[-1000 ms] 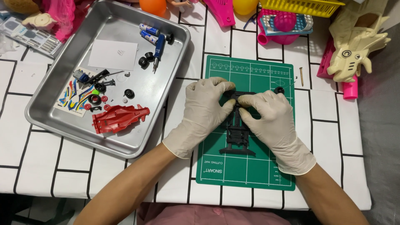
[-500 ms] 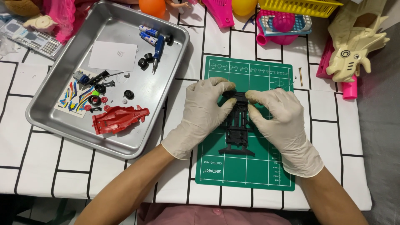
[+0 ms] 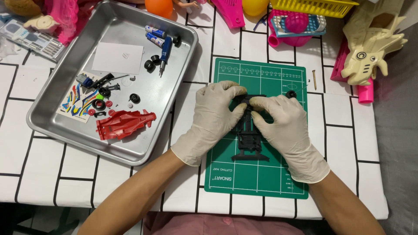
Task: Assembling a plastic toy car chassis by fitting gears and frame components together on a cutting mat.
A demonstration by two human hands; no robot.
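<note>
Both hands wear pale latex gloves and meet over a green cutting mat [image 3: 270,178]. My left hand [image 3: 214,117] and my right hand [image 3: 283,122] grip the front end of a black toy car chassis [image 3: 249,141] that lies lengthwise on the mat. The fingertips of both hands pinch the chassis near its far end, hiding that part. A small black wheel [image 3: 291,94] lies on the mat just beyond my right fingers.
A metal tray [image 3: 56,122] at left holds a red car body [image 3: 124,124], a sticker sheet [image 3: 80,102], a blue screwdriver [image 3: 164,52], batteries, wheels and small parts. A brass screw [image 3: 314,79] lies right of the mat. Plastic toys and a yellow basket [image 3: 320,6] line the far edge.
My right hand has shifted slightly left and back toward the chassis front; the chassis stays on the mat between both hands.
</note>
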